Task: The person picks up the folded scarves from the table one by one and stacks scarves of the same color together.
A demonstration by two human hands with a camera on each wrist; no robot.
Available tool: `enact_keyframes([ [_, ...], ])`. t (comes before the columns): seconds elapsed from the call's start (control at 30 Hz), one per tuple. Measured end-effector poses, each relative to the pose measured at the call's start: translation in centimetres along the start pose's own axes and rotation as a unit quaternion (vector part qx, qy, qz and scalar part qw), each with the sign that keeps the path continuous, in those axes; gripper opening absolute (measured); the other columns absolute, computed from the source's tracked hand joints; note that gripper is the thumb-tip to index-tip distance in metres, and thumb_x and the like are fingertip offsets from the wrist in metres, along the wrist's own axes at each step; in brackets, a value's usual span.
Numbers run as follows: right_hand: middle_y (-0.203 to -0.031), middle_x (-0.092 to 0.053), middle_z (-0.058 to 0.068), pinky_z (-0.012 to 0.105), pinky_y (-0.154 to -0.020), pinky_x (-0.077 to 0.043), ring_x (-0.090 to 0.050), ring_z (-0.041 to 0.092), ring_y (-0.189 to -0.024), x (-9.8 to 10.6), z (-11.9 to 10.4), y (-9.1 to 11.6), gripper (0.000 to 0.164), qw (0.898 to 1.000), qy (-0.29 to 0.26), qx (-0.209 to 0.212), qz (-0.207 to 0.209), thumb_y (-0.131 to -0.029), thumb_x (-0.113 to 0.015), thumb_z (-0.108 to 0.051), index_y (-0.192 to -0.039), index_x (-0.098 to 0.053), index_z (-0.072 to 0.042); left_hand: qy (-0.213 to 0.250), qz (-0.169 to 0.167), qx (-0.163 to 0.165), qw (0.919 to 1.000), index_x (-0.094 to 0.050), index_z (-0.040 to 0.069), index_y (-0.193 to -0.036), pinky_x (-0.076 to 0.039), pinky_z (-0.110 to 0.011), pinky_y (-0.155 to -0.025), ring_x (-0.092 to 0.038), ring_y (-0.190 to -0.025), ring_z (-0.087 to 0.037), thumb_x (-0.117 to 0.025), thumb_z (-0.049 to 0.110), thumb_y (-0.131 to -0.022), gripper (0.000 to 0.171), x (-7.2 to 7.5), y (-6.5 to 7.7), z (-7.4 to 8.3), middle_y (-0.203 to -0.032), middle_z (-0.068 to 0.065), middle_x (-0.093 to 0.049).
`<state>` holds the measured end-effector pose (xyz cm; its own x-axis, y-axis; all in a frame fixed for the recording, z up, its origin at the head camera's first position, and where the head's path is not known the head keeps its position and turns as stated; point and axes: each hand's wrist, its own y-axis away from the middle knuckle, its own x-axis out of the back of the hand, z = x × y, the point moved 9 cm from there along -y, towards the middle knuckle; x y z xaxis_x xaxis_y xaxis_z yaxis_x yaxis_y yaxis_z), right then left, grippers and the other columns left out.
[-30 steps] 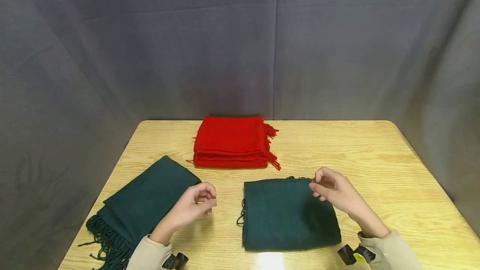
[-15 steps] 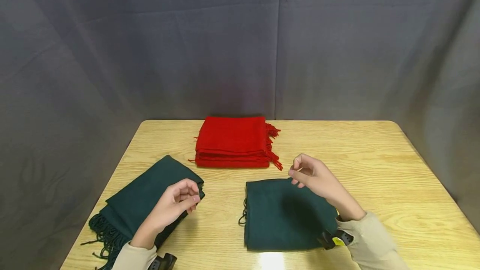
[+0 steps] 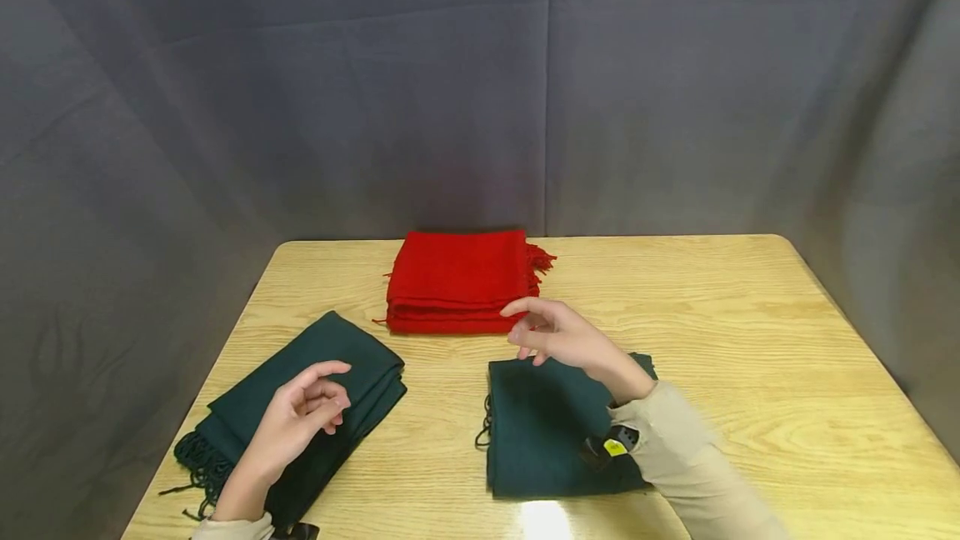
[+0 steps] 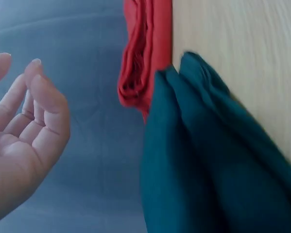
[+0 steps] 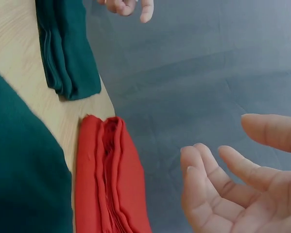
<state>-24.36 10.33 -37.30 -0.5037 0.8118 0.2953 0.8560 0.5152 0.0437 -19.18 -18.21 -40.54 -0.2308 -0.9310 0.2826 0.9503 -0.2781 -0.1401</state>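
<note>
A folded dark green scarf (image 3: pixel 330 340) with a fringe lies slanted at the left of the table. My left hand (image 3: pixel 296 419) hovers over it, fingers loosely bent and holding nothing. A second green scarf (image 3: pixel 525 465), folded into a rectangle, lies at the front middle under my right forearm. Above that scarf's far edge is my right hand (image 3: pixel 566 336), its fingers relaxed and empty, the fingertips overlapping the near right corner of a folded red scarf (image 3: pixel 457 269) in the head view. In the right wrist view the red scarf's layered folds (image 5: pixel 109 179) show beside the hand.
The scarves lie on a light wooden table (image 3: pixel 735 332) with rounded far corners. A grey curtain (image 3: pixel 420 107) hangs behind it and along both sides. Red fringe (image 3: pixel 542 258) sticks out at the red scarf's right, and green fringe (image 3: pixel 198 461) spreads near the table's left edge.
Both hands have moved left: the left one over the left green scarf, the right one across the middle green scarf toward the red one. Their fingers have loosened a little. The scarves have stayed put.
</note>
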Motion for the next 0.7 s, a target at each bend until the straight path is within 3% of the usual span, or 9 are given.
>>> enact_keyframes([
  [0.23,-0.091,-0.061,0.011,0.035,-0.066,-0.052,-0.060,0.036,-0.083,-1.6,0.0,-2.5,0.042,1.000,-0.021,-0.014,-0.018,-0.087,-0.058,-0.014,-0.126,-0.048,-0.002,-0.043,0.058,0.065,0.9953,-0.045,0.000,-0.124,-0.049,-0.031,-0.055,-0.060,-0.066,-0.022,-0.058,0.006,-0.088,0.039,3.0,1.7,-1.9,-0.083,-0.006,-0.062],
  [0.43,-0.101,-0.061,0.016,0.036,-0.067,-0.052,-0.061,0.034,-0.084,-3.0,0.6,-4.4,0.043,0.997,-0.054,-0.042,-0.025,-0.086,-0.059,-0.014,-0.126,-0.048,-0.002,-0.074,0.094,0.115,0.9862,-0.042,0.003,-0.128,-0.050,-0.031,-0.056,-0.062,-0.068,-0.023,-0.057,0.007,-0.089,0.043,4.9,3.0,-3.5,-0.087,-0.010,-0.063],
  [0.7,-0.096,-0.062,0.011,0.032,-0.064,-0.052,-0.062,0.032,-0.082,-4.9,1.6,-6.6,0.043,0.994,-0.064,-0.082,-0.019,-0.085,-0.060,-0.014,-0.126,-0.049,-0.004,-0.110,0.131,0.128,0.9769,-0.038,0.002,-0.131,-0.049,-0.029,-0.052,-0.061,-0.063,-0.017,-0.056,0.001,-0.087,0.047,6.8,3.8,-5.1,-0.083,-0.010,-0.064],
])
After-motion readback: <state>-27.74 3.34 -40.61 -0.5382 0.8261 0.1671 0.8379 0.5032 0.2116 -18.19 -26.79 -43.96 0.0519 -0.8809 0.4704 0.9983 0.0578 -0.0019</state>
